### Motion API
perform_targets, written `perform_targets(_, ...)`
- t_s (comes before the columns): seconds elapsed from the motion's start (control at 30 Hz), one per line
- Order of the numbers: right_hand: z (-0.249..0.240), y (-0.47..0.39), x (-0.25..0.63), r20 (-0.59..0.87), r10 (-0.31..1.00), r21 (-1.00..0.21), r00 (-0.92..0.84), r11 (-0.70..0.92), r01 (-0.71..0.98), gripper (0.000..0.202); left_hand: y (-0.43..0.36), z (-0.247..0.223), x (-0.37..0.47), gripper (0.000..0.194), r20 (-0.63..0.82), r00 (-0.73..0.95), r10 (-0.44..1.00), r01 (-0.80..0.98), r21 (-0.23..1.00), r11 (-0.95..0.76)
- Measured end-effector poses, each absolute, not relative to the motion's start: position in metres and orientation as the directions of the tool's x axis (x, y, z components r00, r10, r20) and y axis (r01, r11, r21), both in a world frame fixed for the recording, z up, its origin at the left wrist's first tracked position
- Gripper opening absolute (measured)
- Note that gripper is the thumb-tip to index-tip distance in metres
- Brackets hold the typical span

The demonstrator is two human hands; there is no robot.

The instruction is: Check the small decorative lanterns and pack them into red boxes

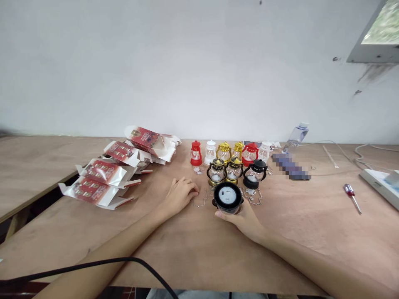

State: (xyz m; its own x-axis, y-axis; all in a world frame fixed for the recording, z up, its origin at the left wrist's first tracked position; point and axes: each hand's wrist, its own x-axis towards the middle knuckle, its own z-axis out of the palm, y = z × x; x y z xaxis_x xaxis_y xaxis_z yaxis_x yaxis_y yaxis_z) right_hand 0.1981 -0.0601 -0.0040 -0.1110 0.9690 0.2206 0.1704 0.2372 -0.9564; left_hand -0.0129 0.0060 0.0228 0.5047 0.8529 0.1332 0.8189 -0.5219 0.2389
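My right hand (247, 220) is wrapped around a small black lantern (228, 196), tipped so its round base faces me. A white disc with dark slots shows in that base. To its left, my left hand (182, 193) rests on the table with its fingers curled down and close together; whatever is under the fingertips is hidden. Beside those fingertips lies a thin bent wire handle (200, 200). Just behind the held lantern stand a black lantern (254, 174) and two black-and-gold lanterns, one (216, 172) at the left and another (233, 171) in the middle.
Red, white and gold lanterns (196, 153) form a back row. Opened red-and-white boxes (102, 172) pile up at left. To the right are a water bottle (296, 137), a blurred dark item (289, 166), a screwdriver (352, 197) and a white device (382, 187). A black cable (124, 259) crosses the foreground.
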Motion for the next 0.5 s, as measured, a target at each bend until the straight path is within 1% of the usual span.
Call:
perform_targets(0.13, -0.003, -0.06, 0.198, 0.215, 0.967, -0.957, -0.136, 0.236, 0.166, 0.048, 0.006, 0.021, -0.013, 0.011, 0.102, 0.512, 0.853, 0.829, 0.2, -0.522)
perform_targets(0.2, -0.004, -0.06, 0.197, 0.218, 0.966, -0.957, -0.138, 0.24, 0.164, 0.047, 0.008, 0.016, -0.014, 0.011, 0.129, 0.53, 0.838, 0.821, 0.171, -0.545)
perform_targets(0.27, -0.005, -0.06, 0.198, 0.223, 0.965, -0.954, -0.139, 0.245, 0.17, 0.046, 0.008, 0.012, -0.015, 0.013, 0.194, 0.561, 0.805, 0.795, 0.145, -0.589)
perform_targets(0.3, -0.006, -0.06, 0.198, 0.224, 0.965, -0.952, -0.138, 0.247, 0.179, 0.044, 0.008, 0.011, -0.015, 0.014, 0.248, 0.572, 0.782, 0.776, 0.146, -0.614)
perform_targets(0.37, -0.007, -0.061, 0.198, 0.233, 0.964, -0.944, -0.126, 0.256, 0.21, 0.04, 0.003, 0.012, -0.015, 0.016, 0.41, 0.559, 0.721, 0.722, 0.188, -0.666)
perform_targets(0.43, -0.006, -0.061, 0.199, 0.26, 0.958, -0.923, -0.12, 0.283, 0.26, 0.035, -0.007, 0.018, -0.012, 0.015, 0.607, 0.496, 0.621, 0.629, 0.242, -0.738)
perform_targets(0.5, -0.004, -0.062, 0.2, 0.291, 0.948, -0.892, -0.128, 0.317, 0.324, 0.028, -0.02, 0.027, -0.01, 0.012, 0.752, 0.438, 0.493, 0.516, 0.239, -0.823)
